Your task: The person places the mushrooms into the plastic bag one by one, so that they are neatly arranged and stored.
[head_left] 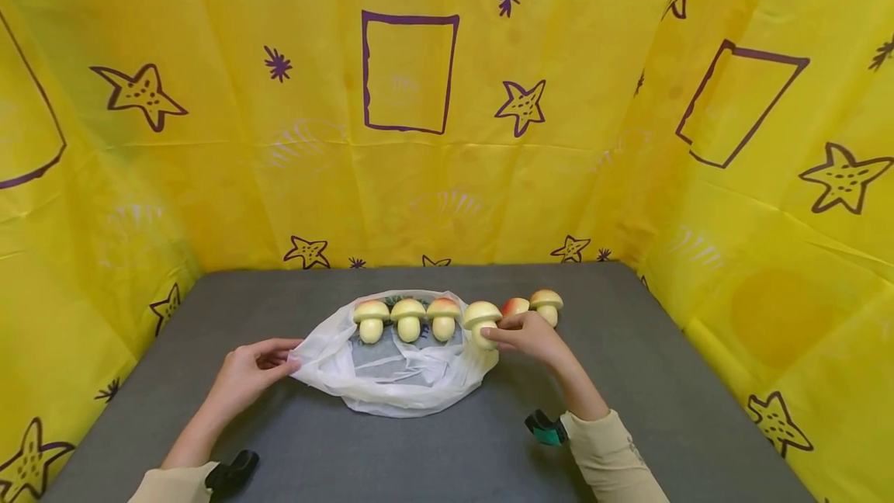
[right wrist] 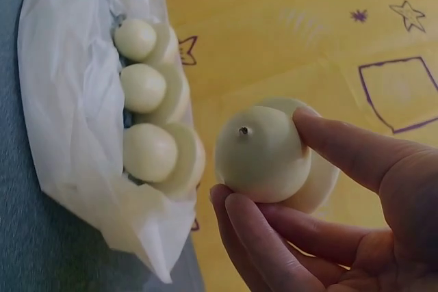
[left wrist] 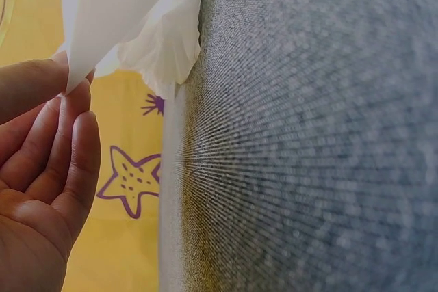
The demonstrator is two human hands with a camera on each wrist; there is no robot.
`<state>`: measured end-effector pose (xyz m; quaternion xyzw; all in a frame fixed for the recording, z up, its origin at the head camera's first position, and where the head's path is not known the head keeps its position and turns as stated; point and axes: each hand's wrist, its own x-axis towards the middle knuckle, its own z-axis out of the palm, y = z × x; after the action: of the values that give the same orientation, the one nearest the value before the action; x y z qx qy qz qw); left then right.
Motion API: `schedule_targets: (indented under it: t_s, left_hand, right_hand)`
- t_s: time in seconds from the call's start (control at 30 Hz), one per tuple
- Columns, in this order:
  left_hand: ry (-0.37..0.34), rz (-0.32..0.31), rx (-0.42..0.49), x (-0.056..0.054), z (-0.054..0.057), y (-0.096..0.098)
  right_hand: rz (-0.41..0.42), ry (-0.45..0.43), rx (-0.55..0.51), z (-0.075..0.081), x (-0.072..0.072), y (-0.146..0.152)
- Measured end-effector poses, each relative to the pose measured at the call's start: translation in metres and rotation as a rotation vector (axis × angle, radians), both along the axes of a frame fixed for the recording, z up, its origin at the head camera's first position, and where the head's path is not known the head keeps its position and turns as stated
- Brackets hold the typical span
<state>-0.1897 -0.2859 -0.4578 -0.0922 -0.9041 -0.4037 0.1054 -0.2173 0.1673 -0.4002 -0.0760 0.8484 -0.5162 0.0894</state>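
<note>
My left hand [head_left: 247, 367] pinches the left corner of a white plastic bag [head_left: 391, 398], its edge caught between thumb and finger in the left wrist view. Inside the bag's wide mouth, three toy mushrooms [head_left: 408, 320] with pale stems and reddish-tinged caps stand side by side at the far rim. My right hand [head_left: 532, 338] grips another toy mushroom [head_left: 482, 323] by its stem, at the bag's right edge. In the right wrist view, the held mushroom [right wrist: 263, 155] shows a small hole in its stem end, apart from the three in the bag.
Two more mushrooms stand on the grey table [head_left: 335, 460] beyond my right hand: one partly hidden with a red cap [head_left: 515, 307], the other paler [head_left: 547, 306]. Yellow cloth [head_left: 433, 200] with purple drawings walls the table's back and sides. Dark straps sit at both wrists.
</note>
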Motion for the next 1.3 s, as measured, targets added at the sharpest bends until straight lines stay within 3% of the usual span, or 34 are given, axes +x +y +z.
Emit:
schedule_targets:
  t_s: [0.7, 1.0, 1.3]
  left_hand:
    - [-0.007, 0.006, 0.002, 0.002, 0.002, -0.001]
    - [-0.003, -0.002, -0.001, -0.002, 0.001, 0.000]
    - [-0.002, -0.002, -0.013, -0.003, -0.001, 0.002]
  right_hand:
    - [0.074, 0.015, -0.013, 0.003, -0.007, -0.026]
    - [0.035, -0.029, -0.041, 0.010, -0.006, -0.039]
    - [0.095, -0.032, -0.086, 0.005, -0.009, -0.054]
